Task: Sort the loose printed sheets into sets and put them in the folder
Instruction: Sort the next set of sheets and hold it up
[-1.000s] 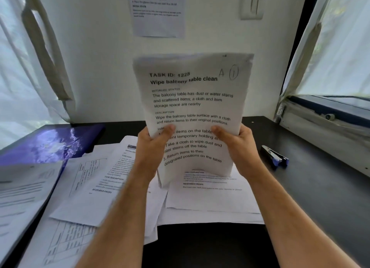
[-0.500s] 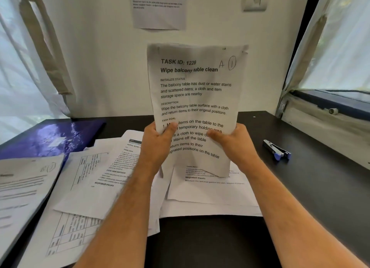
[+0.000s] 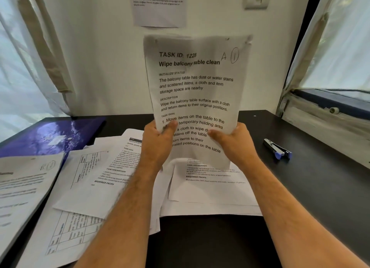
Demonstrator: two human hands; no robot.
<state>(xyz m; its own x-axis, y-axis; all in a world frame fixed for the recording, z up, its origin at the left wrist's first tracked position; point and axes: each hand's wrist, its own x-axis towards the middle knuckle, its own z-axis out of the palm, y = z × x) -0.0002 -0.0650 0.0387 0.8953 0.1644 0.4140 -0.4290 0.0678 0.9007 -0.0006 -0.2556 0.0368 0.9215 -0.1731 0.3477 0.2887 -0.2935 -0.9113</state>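
The left hand (image 3: 158,141) and right hand (image 3: 233,140) are covering words in the held sheet's (image 3: 197,87) lower lines. That sheet is hiding part of the loose sheets (image 3: 210,187) at six o'clock. The wall notice (image 3: 160,7) at twelve o'clock is running off the top edge, its print too small to read. The left-edge sheet (image 3: 24,185) at nine o'clock is blurring.

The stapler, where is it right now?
In the head view the stapler lies on the dark table, off to the right of the right hand, near the window sill.
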